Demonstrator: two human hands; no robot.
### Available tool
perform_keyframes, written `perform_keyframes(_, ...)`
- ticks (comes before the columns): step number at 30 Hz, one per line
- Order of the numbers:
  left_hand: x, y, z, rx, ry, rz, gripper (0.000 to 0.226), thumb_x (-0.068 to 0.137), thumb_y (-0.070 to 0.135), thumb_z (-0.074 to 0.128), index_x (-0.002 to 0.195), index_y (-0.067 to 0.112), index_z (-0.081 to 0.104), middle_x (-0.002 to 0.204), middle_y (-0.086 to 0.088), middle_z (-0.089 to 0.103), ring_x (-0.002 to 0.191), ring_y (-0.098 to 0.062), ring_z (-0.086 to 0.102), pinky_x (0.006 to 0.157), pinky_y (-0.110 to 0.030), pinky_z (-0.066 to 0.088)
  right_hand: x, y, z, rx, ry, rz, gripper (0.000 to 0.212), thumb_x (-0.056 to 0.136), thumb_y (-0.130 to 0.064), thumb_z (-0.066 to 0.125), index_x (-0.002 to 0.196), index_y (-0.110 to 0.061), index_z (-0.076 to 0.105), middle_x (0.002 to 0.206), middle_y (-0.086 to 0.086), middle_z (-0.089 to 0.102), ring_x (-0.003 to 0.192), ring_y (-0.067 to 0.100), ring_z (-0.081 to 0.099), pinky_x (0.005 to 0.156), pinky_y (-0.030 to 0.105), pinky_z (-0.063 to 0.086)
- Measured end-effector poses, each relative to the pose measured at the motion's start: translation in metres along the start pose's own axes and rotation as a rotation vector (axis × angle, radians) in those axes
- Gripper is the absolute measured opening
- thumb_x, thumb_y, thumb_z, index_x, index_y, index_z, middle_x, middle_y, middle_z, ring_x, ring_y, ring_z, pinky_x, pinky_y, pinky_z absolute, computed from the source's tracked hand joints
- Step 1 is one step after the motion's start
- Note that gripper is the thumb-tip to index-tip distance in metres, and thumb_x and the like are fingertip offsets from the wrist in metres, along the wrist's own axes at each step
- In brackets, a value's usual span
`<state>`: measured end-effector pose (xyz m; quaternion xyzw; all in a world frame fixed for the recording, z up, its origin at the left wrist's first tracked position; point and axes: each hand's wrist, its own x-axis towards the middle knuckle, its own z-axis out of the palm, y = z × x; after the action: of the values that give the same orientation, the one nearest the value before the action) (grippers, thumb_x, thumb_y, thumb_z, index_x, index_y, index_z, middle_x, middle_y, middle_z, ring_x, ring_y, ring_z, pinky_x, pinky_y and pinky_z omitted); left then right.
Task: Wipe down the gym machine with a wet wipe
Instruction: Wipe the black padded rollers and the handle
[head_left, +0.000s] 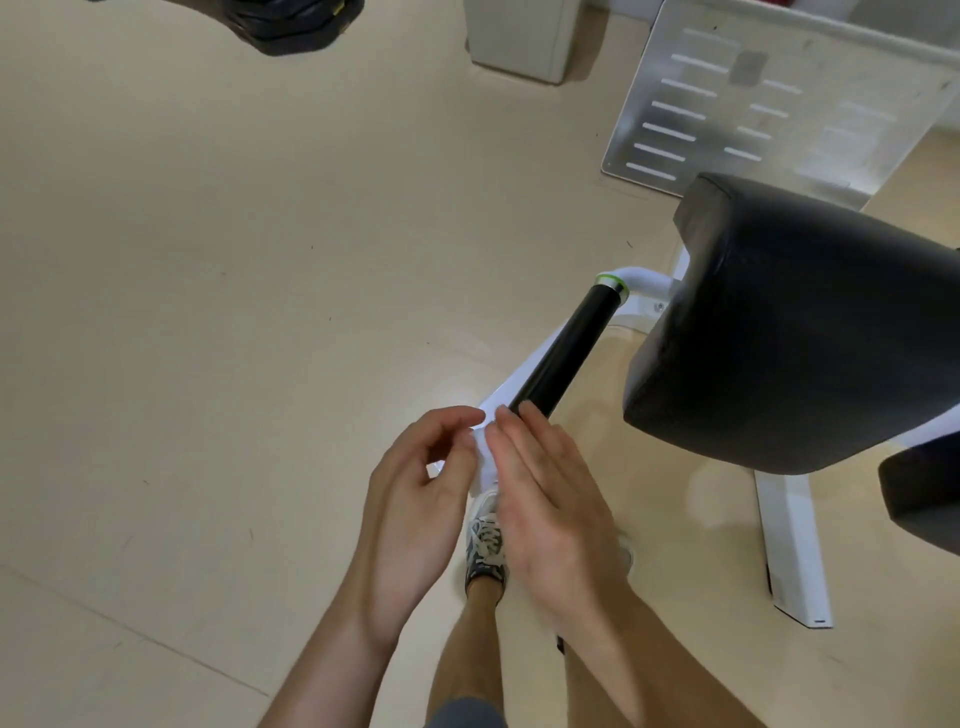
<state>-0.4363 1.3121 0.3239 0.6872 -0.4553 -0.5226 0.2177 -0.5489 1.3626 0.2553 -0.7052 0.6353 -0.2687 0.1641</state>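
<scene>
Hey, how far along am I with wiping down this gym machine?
Barely started, it seems. Done: no surface looks visibly wet or wiped. In hand: the small white wet wipe sits between your hands, with the left hand pinching it and the right hand laying straight fingers against it. Left: the black cylindrical handle grip, black padded cushion, white metal frame and silver slotted footplate.

Even, moderately bright indoor light. The glossy beige floor (208, 312) carries a pale glare patch and soft shadows beneath the black padded vinyl seat (779, 322). The slotted silver metal footplate (727, 114) looks washed-out and hazy. Straight lines bend towards the edges.
</scene>
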Motion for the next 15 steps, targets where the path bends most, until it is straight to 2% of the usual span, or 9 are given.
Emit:
perform_keyframes(3, 0.009, -0.002, -0.004, -0.09, -0.021, -0.073, 0.025, 0.097, 0.011, 0.049, 0.103, 0.025, 0.069, 0.094, 0.006, 0.073, 0.093, -0.012, 0.068, 0.088, -0.037, 0.054, 0.033, -0.005, 0.004, -0.055, -0.09, 0.006, 0.039, 0.099, -0.022, 0.034, 0.12, -0.01, 0.064, 0.123, 0.001, 0.064, 0.134, 0.022, 0.044, 0.111, 0.048, 0.031)
perform_keyframes(5, 0.015, -0.005, -0.007, -0.137, -0.073, -0.124, 0.027, 0.096, 0.009, 0.049, 0.103, 0.025, 0.07, 0.091, -0.006, 0.071, 0.091, -0.023, 0.067, 0.091, -0.044, 0.054, 0.029, -0.002, -0.003, -0.111, -0.146, 0.006, 0.043, 0.102, -0.027, 0.028, 0.129, -0.011, 0.057, 0.13, -0.001, 0.058, 0.139, 0.019, 0.039, 0.112, 0.048, 0.031)
perform_keyframes(7, 0.016, -0.005, -0.009, -0.13, -0.099, -0.109, 0.024, 0.093, 0.009, 0.055, 0.096, 0.025, 0.072, 0.091, -0.01, 0.068, 0.088, -0.028, 0.064, 0.086, -0.036, 0.056, 0.007, -0.003, -0.013, -0.093, -0.201, 0.068, 0.049, 0.104, -0.03, 0.02, 0.145, -0.012, 0.038, 0.151, -0.001, 0.039, 0.145, 0.016, 0.025, 0.114, 0.045, 0.026)
perform_keyframes(10, 0.014, 0.001, -0.006, -0.079, -0.003, -0.027, 0.02, 0.085, 0.003, 0.065, 0.082, 0.02, 0.074, 0.075, 0.001, 0.068, 0.068, -0.011, 0.061, 0.064, -0.015, 0.05, -0.013, -0.011, -0.014, 0.003, -0.233, 0.176, 0.056, 0.104, -0.041, 0.013, 0.154, -0.014, 0.016, 0.162, -0.002, 0.014, 0.149, 0.014, 0.011, 0.116, 0.041, 0.016)
perform_keyframes(12, 0.022, 0.004, -0.001, -0.071, 0.023, -0.007, 0.02, 0.084, 0.001, 0.067, 0.081, 0.019, 0.074, 0.076, 0.001, 0.07, 0.069, -0.01, 0.063, 0.066, -0.016, 0.05, 0.005, -0.01, -0.008, 0.088, -0.228, 0.259, 0.061, 0.102, -0.049, 0.01, 0.154, -0.017, 0.013, 0.163, -0.005, 0.006, 0.149, 0.011, 0.002, 0.118, 0.04, 0.007)
perform_keyframes(15, 0.051, 0.006, 0.013, -0.054, -0.023, -0.026, 0.018, 0.084, 0.002, 0.065, 0.081, 0.018, 0.073, 0.078, -0.002, 0.07, 0.072, -0.021, 0.067, 0.06, -0.029, 0.055, 0.046, 0.002, -0.005, 0.125, -0.217, 0.342, 0.072, 0.096, -0.06, 0.001, 0.152, -0.023, 0.025, 0.162, -0.01, 0.001, 0.148, 0.006, -0.01, 0.119, 0.045, 0.002)
